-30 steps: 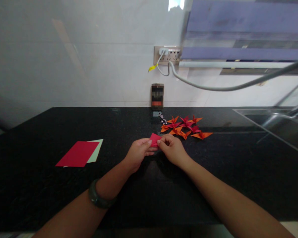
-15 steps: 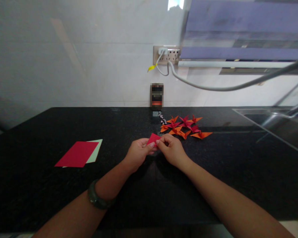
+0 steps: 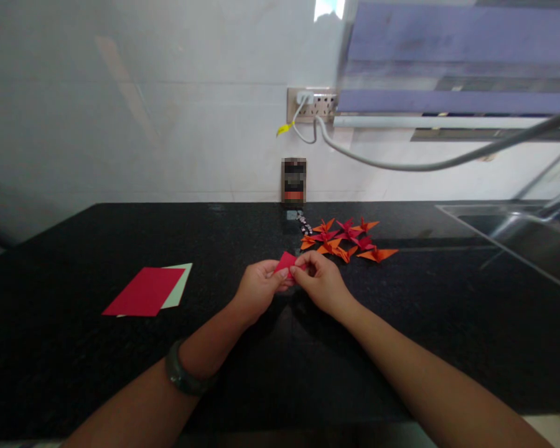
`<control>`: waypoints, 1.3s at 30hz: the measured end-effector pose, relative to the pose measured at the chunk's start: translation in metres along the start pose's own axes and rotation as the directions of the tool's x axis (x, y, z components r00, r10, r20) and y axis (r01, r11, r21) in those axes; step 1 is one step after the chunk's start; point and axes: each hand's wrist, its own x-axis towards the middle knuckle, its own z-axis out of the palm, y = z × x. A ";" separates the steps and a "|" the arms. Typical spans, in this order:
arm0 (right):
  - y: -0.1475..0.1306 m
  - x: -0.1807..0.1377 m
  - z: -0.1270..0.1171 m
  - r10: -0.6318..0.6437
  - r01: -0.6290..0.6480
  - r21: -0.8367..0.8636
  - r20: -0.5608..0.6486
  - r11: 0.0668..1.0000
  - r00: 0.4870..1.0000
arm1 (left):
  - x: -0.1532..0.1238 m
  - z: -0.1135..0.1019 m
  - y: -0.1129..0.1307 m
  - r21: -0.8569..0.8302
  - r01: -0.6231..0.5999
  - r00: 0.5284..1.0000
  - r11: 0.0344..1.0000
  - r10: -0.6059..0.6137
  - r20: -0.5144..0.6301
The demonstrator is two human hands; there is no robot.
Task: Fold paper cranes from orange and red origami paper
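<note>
Between my two hands, above the black countertop, is a small folded piece of red paper (image 3: pixel 286 259). My left hand (image 3: pixel 260 287) grips its left side, thumb on top and fingers underneath. The thumb and index finger of my right hand (image 3: pixel 322 279) pinch its right edge, close to the left thumb. Part of the paper is covered by the fingers. Just beyond my right hand lie several folded paper cranes (image 3: pixel 326 236) in orange and red. Off to the left, a flat sheet of red paper (image 3: pixel 144 291) rests over a pale green sheet (image 3: pixel 180 289).
A phone (image 3: pixel 294 180) leans upright against the tiled wall, with a beaded strap (image 3: pixel 304 223) on the counter (image 3: pixel 242 386). A sink (image 3: pixel 518 236) is set in at the right. From the wall socket (image 3: pixel 324 106), a grey cable (image 3: pixel 401 166) runs rightward.
Both hands stay in almost the same place on the folded red paper. The right fingertips have shifted very slightly left along it.
</note>
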 end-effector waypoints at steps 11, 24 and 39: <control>0.000 0.004 -0.007 -0.035 -0.019 0.254 0.204 0.967 0.978 | -0.005 0.004 0.007 -0.032 0.003 1.000 0.999 -0.003 0.010; 0.004 0.004 -0.008 -0.053 -0.016 0.259 0.257 0.966 0.965 | -0.001 -0.001 0.001 -0.037 0.021 0.999 0.999 -0.020 0.029; -0.008 0.006 -0.009 0.113 -0.235 0.428 0.290 0.873 0.950 | 0.000 -0.001 0.001 -0.021 -0.003 1.000 1.000 0.003 0.004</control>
